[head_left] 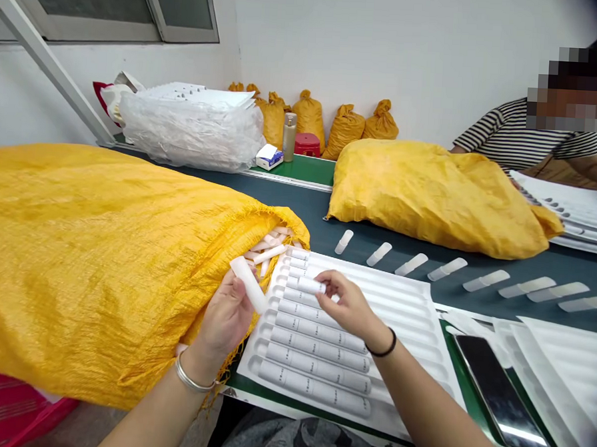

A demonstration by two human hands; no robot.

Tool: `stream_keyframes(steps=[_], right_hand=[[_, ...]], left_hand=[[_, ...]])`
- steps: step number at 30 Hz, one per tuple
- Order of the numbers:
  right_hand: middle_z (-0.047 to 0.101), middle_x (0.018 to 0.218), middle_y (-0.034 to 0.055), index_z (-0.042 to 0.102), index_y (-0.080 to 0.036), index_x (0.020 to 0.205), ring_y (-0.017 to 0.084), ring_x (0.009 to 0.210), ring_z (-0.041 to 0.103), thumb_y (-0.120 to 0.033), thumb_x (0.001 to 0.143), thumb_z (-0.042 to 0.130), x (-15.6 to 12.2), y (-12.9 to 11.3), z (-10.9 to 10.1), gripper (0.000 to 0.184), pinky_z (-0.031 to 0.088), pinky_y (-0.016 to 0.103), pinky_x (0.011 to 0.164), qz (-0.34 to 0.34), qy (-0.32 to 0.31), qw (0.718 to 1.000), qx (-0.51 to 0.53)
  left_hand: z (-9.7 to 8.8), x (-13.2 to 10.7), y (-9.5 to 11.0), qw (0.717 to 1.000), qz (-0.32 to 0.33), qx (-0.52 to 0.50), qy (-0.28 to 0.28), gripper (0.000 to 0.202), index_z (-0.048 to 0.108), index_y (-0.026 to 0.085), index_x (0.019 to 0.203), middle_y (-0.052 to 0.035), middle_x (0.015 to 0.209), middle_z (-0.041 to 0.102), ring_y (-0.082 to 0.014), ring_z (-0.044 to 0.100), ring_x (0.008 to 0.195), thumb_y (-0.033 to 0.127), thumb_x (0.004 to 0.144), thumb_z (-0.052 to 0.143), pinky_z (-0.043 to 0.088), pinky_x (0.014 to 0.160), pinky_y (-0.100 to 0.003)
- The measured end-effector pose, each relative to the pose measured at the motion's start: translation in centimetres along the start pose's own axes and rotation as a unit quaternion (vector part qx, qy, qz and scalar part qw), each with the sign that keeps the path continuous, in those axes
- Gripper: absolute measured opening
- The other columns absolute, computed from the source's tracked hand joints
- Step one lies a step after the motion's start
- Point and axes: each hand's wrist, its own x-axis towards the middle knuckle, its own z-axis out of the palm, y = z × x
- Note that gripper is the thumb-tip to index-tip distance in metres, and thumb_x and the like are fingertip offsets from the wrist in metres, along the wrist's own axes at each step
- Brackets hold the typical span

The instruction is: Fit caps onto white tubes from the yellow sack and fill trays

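Note:
My left hand [226, 316] is closed around a blank white plastic tube [248, 284], held tilted beside the mouth of a yellow woven sack [102, 240]. More loose white tubes [271, 252] spill from that mouth. Over the white moulded tray [414, 303], my right hand [347, 303] pinches a short white tube [311, 285] with small dark print. Whether it touches the groove under it, I cannot tell. Several printed tubes [316, 364] lie end to end in the grooves on the tray's left and near side.
Pale tubes [449, 269] stand in a row on the dark belt [318, 224] beyond the tray. A second yellow sack [430, 194] lies farther back. At right are a phone [500, 394] and stacked trays [561, 371]. A person in a striped top [503, 134] works across from me.

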Motion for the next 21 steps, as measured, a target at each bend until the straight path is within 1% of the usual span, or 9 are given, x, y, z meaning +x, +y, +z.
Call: stream_keyframes(steps=[2, 4, 6, 8, 11, 14, 17, 19, 21], right_hand=[[0.061, 0.088, 0.0038, 0.055, -0.019, 0.11, 0.013, 0.071, 0.06, -0.03, 0.084, 0.059, -1.7, -1.2, 0.7, 0.029, 0.05, 0.027, 0.065, 0.024, -0.058, 0.984, 0.169], [0.063, 0.088, 0.0051, 0.056, -0.017, 0.113, 0.013, 0.072, 0.062, -0.036, 0.085, 0.06, -2.7, -1.8, 1.1, 0.034, 0.051, 0.028, 0.065, 0.055, -0.104, 0.949, 0.294], [0.065, 0.085, 0.0056, 0.059, -0.016, 0.111, 0.013, 0.071, 0.063, -0.04, 0.085, 0.062, -3.3, -2.0, 1.0, 0.036, 0.052, 0.029, 0.067, 0.064, -0.114, 0.923, 0.361], [0.065, 0.082, 0.0053, 0.061, -0.016, 0.112, 0.014, 0.071, 0.062, -0.041, 0.085, 0.062, -3.8, -2.0, 0.5, 0.037, 0.052, 0.029, 0.068, 0.057, -0.095, 0.92, 0.377], [0.065, 0.091, 0.0061, 0.061, -0.02, 0.116, 0.015, 0.079, 0.063, -0.037, 0.088, 0.059, -4.3, -2.1, -0.7, 0.033, 0.054, 0.032, 0.073, 0.01, -0.045, 0.948, 0.315], [0.061, 0.108, 0.0082, 0.06, -0.024, 0.12, 0.018, 0.099, 0.059, -0.026, 0.091, 0.054, -4.7, -2.8, -2.1, 0.029, 0.049, 0.037, 0.089, -0.107, 0.009, 0.984, 0.145], [0.06, 0.113, 0.0096, 0.056, -0.023, 0.124, 0.019, 0.108, 0.055, -0.018, 0.093, 0.048, -4.8, -3.5, -3.1, 0.033, 0.046, 0.038, 0.095, -0.2, -0.012, 0.98, 0.007], [0.061, 0.112, 0.0097, 0.054, -0.022, 0.126, 0.019, 0.105, 0.056, -0.018, 0.093, 0.048, -4.7, -3.5, -3.3, 0.034, 0.048, 0.036, 0.092, -0.209, -0.032, 0.977, -0.024], [0.063, 0.109, 0.009, 0.054, -0.021, 0.124, 0.018, 0.1, 0.059, -0.021, 0.092, 0.05, -4.7, -3.3, -3.2, 0.032, 0.049, 0.035, 0.089, -0.19, -0.032, 0.981, -0.03]], left_hand=[[1.0, -0.4, -0.6, 1.0, 0.003, -0.021, -0.016, 0.029, 0.057, 0.024, 0.098, 0.0004, 0.1, 0.063, -0.0117, 0.059, 0.092, 0.046, 0.081, 0.066, 0.05, 0.084, -0.024], [1.5, -0.8, -1.3, 0.999, 0.008, -0.017, -0.028, 0.031, 0.057, 0.025, 0.097, 0.002, 0.094, 0.064, -0.0097, 0.06, 0.083, 0.047, 0.078, 0.068, 0.051, 0.077, -0.021], [1.8, -1.1, -1.9, 1.0, 0.019, -0.003, -0.021, 0.032, 0.057, 0.024, 0.097, 0.0031, 0.087, 0.062, -0.0073, 0.058, 0.072, 0.047, 0.078, 0.069, 0.052, 0.07, -0.019], [1.8, -1.3, -2.1, 1.0, 0.021, 0.02, -0.009, 0.033, 0.056, 0.023, 0.099, 0.0027, 0.085, 0.061, -0.0062, 0.056, 0.066, 0.045, 0.078, 0.069, 0.052, 0.064, -0.019], [1.6, -1.4, -1.8, 0.998, 0.011, 0.07, 0.002, 0.032, 0.055, 0.021, 0.099, 0.0002, 0.094, 0.061, -0.0095, 0.06, 0.074, 0.039, 0.077, 0.071, 0.054, 0.068, -0.023], [1.2, -1.6, -1.2, 0.982, 0.0, 0.185, -0.032, 0.031, 0.058, 0.019, 0.097, -0.0014, 0.093, 0.063, -0.0133, 0.063, 0.08, 0.033, 0.074, 0.074, 0.054, 0.074, -0.027], [0.5, -1.8, -0.8, 0.935, -0.014, 0.332, -0.12, 0.029, 0.063, 0.017, 0.102, -0.0068, 0.095, 0.068, -0.0186, 0.064, 0.085, 0.033, 0.079, 0.069, 0.054, 0.074, -0.03], [0.0, -1.9, -0.7, 0.893, 0.002, 0.415, -0.172, 0.031, 0.064, 0.019, 0.111, -0.0093, 0.103, 0.069, -0.0222, 0.065, 0.092, 0.034, 0.084, 0.063, 0.054, 0.078, -0.034], [-0.2, -2.0, -0.6, 0.856, 0.055, 0.475, -0.198, 0.032, 0.063, 0.021, 0.117, -0.0087, 0.108, 0.068, -0.0228, 0.065, 0.097, 0.031, 0.087, 0.058, 0.053, 0.083, -0.035]])
